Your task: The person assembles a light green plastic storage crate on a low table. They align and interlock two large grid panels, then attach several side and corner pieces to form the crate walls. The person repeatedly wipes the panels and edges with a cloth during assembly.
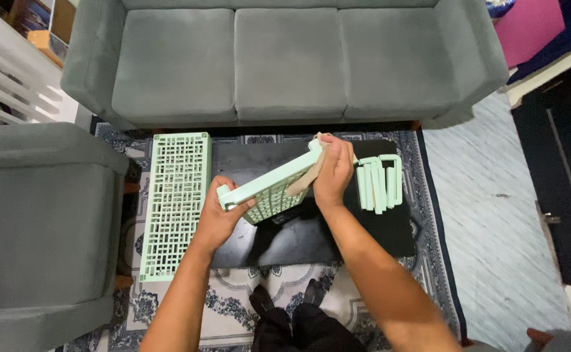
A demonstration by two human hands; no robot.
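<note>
Both hands' grip closed on tilted mint lattice panel point(269, 189), L hand point(219, 218), R hand point(333, 175), over black table point(363, 234)

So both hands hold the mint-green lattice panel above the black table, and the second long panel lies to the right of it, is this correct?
Not quite. In the head view the second long panel lies to the left of the held lattice panel, not the right. Both the left hand and right hand do hold it above the black table.
</note>
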